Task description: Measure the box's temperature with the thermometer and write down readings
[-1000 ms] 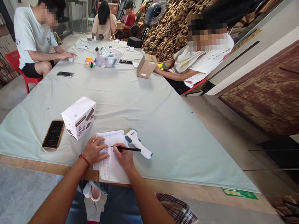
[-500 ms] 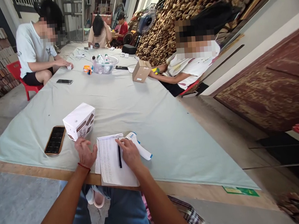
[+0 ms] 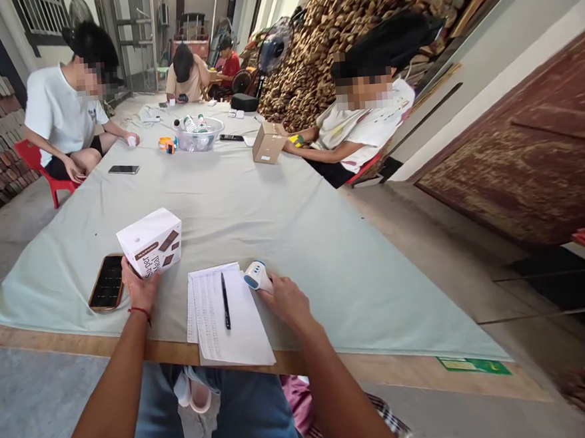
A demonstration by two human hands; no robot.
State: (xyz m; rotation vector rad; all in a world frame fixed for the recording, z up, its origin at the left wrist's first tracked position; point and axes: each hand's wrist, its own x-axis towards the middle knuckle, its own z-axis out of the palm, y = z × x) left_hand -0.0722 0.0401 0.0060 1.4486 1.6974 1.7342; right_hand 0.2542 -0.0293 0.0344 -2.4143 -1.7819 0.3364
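Note:
My left hand (image 3: pixel 142 287) is closed around the lower near end of a white box (image 3: pixel 152 239) with brown print, which is tilted. My right hand (image 3: pixel 289 300) grips the handle of a white and blue infrared thermometer (image 3: pixel 257 276), its head showing past my fingers. Between the hands, sheets of paper (image 3: pixel 241 346) covered in columns of writing lie at the table's near edge. A black pen (image 3: pixel 225 300) rests on the top sheet. Just left of the box is a phone (image 3: pixel 107 283) in an orange-brown case, lying flat.
A cloth-covered table (image 3: pixel 210 191) stretches away from me. Farther along it are a clear basin of bottles (image 3: pixel 197 140), a cardboard box (image 3: pixel 269 142), orange tape rolls (image 3: pixel 166 144) and another phone (image 3: pixel 123 169). People sit on both sides and at the far end.
My right hand has left the pen on the paper and taken hold of the thermometer, turning it. The left hand has moved left and gripped the white box.

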